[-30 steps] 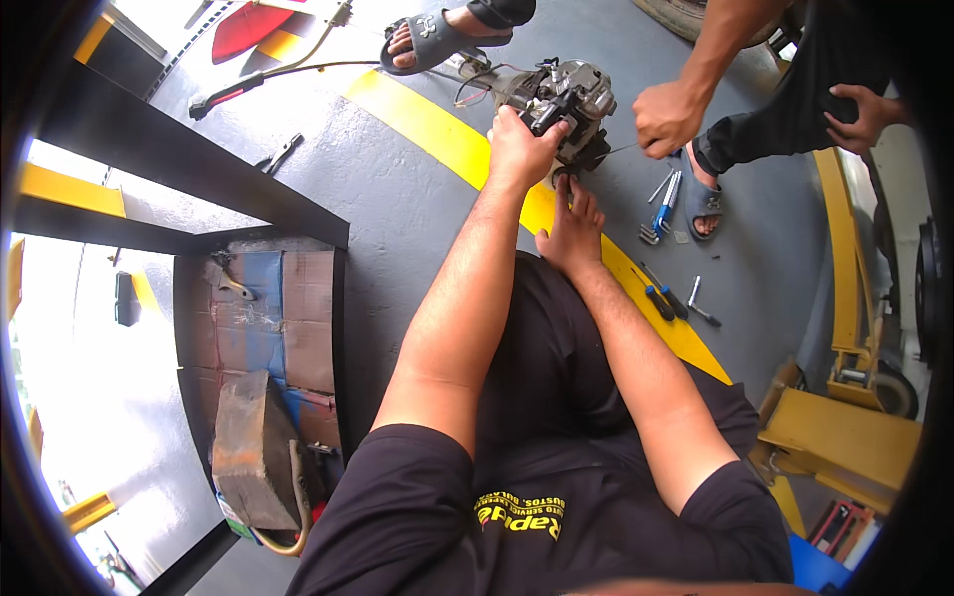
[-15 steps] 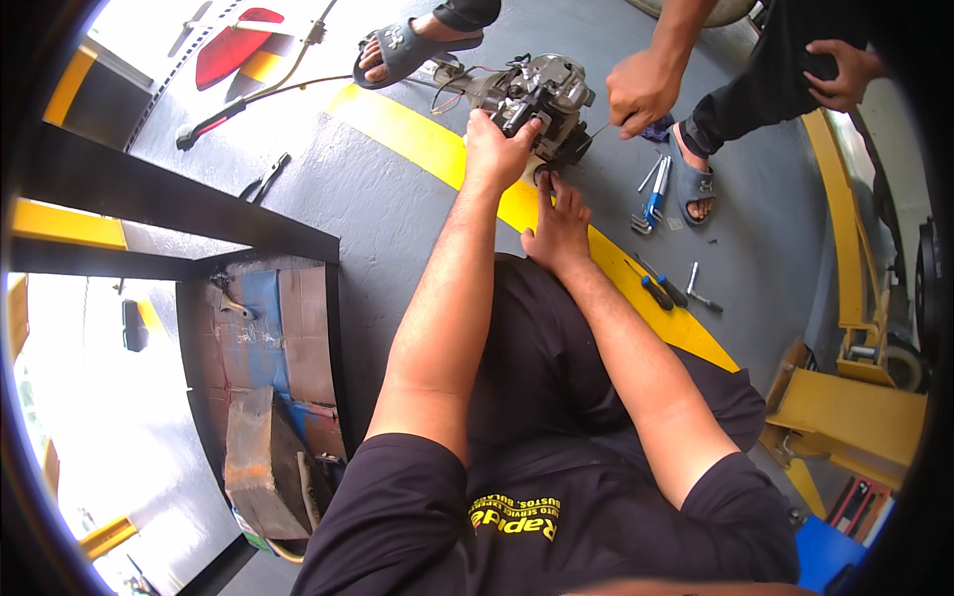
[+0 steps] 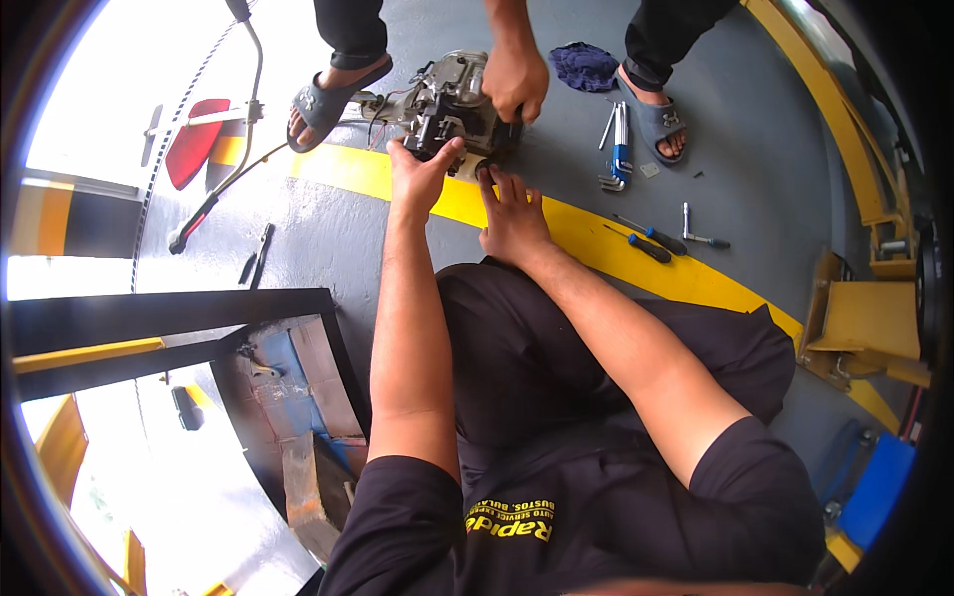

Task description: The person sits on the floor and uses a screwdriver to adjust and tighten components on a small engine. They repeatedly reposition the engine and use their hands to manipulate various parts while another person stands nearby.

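Lumpy, dull-grey metal assembly (image 3: 455, 79) lay on glossy painted floor (image 3: 318, 214). Left hand (image 3: 421, 181) gripped its blocky black part (image 3: 431, 131) between thumb and fingers; right hand (image 3: 515, 221), fingers slightly spread, reached its near edge.

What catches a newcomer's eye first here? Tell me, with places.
A grey metal mechanism at top centre, with the person's left grip on its near side. Then the bright yellow stripe slanting across the grey floor, and the red panel at upper left.

Left fingers (image 3: 399, 155) on a grey metal assembly (image 3: 454, 81)
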Demonstrator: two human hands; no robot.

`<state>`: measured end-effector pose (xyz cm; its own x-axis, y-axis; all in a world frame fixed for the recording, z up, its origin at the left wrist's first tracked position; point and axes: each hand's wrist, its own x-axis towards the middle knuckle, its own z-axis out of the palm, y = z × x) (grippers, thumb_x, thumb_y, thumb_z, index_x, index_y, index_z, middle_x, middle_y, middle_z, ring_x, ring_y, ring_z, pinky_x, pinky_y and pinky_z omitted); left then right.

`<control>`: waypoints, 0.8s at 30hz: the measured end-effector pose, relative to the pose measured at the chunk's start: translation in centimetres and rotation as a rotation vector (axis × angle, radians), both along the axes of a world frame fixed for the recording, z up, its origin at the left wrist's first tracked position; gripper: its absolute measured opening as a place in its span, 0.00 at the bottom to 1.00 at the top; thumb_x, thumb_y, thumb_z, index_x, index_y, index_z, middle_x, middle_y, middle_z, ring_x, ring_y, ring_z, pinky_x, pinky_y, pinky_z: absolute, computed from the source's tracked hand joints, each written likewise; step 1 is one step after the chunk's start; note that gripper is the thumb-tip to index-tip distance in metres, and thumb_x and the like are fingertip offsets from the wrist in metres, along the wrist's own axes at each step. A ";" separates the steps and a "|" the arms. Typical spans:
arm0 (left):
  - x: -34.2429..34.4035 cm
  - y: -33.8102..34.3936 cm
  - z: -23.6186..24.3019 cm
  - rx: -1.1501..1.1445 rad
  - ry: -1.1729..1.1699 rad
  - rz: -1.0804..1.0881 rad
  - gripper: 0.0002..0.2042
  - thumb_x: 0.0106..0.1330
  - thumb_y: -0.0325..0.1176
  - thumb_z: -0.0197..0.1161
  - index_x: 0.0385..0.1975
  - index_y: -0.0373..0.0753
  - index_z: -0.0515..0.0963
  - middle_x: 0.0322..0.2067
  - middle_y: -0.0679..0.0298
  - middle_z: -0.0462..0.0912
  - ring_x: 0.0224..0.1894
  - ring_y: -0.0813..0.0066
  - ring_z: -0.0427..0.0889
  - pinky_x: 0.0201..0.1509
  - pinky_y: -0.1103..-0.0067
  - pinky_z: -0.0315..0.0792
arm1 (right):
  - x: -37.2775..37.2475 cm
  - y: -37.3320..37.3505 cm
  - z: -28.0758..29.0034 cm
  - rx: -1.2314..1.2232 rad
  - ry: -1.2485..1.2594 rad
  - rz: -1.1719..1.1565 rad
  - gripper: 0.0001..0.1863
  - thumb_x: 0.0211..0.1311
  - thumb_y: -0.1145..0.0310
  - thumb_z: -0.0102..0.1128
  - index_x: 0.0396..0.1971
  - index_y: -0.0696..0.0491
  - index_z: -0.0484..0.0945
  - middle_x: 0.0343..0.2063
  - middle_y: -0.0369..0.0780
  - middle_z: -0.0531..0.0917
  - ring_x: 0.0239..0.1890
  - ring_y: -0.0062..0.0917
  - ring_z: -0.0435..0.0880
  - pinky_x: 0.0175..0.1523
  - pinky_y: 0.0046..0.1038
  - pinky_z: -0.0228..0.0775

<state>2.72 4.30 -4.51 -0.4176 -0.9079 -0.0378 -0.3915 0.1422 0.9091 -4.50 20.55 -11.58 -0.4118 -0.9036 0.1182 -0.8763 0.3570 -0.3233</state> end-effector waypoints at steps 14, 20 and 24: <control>2.4 -3.3 -4.4 0.282 0.486 -0.107 0.24 0.71 0.18 0.60 0.67 0.32 0.74 0.54 0.59 0.85 0.53 0.74 0.82 0.59 0.78 0.74 | -0.5 -0.5 -0.3 -0.030 0.013 -0.027 0.50 0.54 0.63 0.70 0.78 0.53 0.58 0.74 0.45 0.63 0.76 0.38 0.61 0.73 0.52 0.57; 1.5 -3.3 -4.3 0.197 0.408 0.021 0.20 0.70 0.19 0.67 0.62 0.30 0.79 0.45 0.59 0.90 0.43 0.76 0.86 0.50 0.79 0.78 | -0.4 -0.4 0.2 -0.008 0.010 -0.025 0.48 0.56 0.63 0.68 0.77 0.54 0.59 0.74 0.44 0.63 0.76 0.36 0.62 0.73 0.53 0.58; 1.5 -3.0 -4.1 0.144 0.355 -0.004 0.23 0.66 0.18 0.70 0.62 0.31 0.79 0.47 0.58 0.90 0.47 0.74 0.86 0.52 0.78 0.78 | -0.5 -0.5 1.2 -0.002 -0.022 -0.041 0.43 0.57 0.63 0.68 0.74 0.54 0.63 0.72 0.44 0.65 0.75 0.36 0.63 0.72 0.52 0.60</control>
<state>4.21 1.29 -8.64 -0.4312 -0.9021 -0.0174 -0.0488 0.0041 0.9988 -5.00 20.02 -10.38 -0.4510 -0.8856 0.1110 -0.8537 0.3918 -0.3431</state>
